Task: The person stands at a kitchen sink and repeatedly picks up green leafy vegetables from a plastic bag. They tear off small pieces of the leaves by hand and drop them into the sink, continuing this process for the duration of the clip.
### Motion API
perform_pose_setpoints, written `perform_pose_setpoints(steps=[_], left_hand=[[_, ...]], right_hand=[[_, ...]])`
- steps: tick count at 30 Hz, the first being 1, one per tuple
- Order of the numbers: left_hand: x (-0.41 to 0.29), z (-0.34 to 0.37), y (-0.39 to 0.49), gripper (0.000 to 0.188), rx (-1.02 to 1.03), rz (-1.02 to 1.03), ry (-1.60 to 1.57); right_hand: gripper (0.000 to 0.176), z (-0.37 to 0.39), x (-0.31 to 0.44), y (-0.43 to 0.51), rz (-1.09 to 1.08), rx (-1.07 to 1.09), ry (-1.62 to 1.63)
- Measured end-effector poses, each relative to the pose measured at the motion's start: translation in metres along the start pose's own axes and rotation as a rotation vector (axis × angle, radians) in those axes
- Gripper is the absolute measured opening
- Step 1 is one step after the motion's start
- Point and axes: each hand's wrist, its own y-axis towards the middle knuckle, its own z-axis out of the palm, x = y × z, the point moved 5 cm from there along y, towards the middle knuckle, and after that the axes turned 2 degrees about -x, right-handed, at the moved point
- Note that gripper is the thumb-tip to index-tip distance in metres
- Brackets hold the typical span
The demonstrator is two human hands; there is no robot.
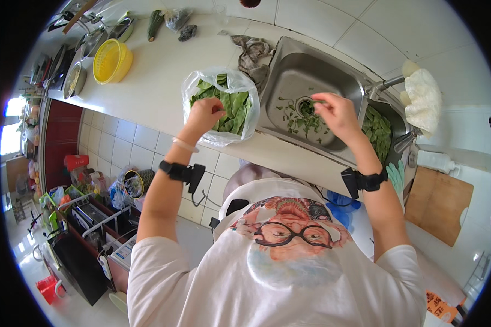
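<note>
Flat green bean pods (235, 108) fill a clear plastic bag (251, 118) standing on the counter. My left hand (206, 114) hovers over the bag's left part, thumb and fingertips together; whether something small is between them I cannot tell. Above the left basin of the steel sink (282, 77), my right hand (337, 114) pinches a small green bean piece (318, 101). Green trimmings (305, 122) lie below it around and in the drain. More flat green beans (377, 131) rest in the right basin.
A grey rag (251, 53) lies between bag and sink. Further left are a yellow plastic basket (112, 61), a metal bowl (75, 80) and a dark green squash (155, 25). The faucet (386, 85) and a cloth (422, 98) are beyond my right hand; a wooden cutting board (440, 204) stands at right.
</note>
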Motion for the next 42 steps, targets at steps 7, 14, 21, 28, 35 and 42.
perform_pose_setpoints(steps=[7, 14, 21, 28, 35, 42], left_hand=[[-0.139, -0.025, -0.012, 0.009, 0.202, 0.118, -0.619], [-0.206, -0.025, -0.014, 0.023, 0.107, 0.676, -0.089], [-0.237, -0.014, -0.009, 0.018, -0.113, 0.634, -0.506], [-0.240, 0.022, -0.017, 0.022, 0.254, 0.329, -0.625], [-0.258, 0.029, -0.006, 0.017, 0.415, 0.351, -0.812], [-0.265, 0.033, -0.004, 0.009, 0.203, 0.367, -0.743]], right_hand=[[0.028, 0.048, 0.096, 0.022, -0.388, 0.217, 0.031], [0.021, 0.016, 0.100, 0.008, -0.325, 0.305, -0.027], [0.020, -0.028, 0.097, -0.012, -0.255, -0.059, 0.163], [0.023, -0.072, 0.072, -0.028, -0.019, -0.365, 0.593], [0.016, -0.060, 0.075, -0.039, -0.075, -0.247, 0.518], [0.009, -0.063, 0.091, -0.046, -0.294, -0.445, 0.022]])
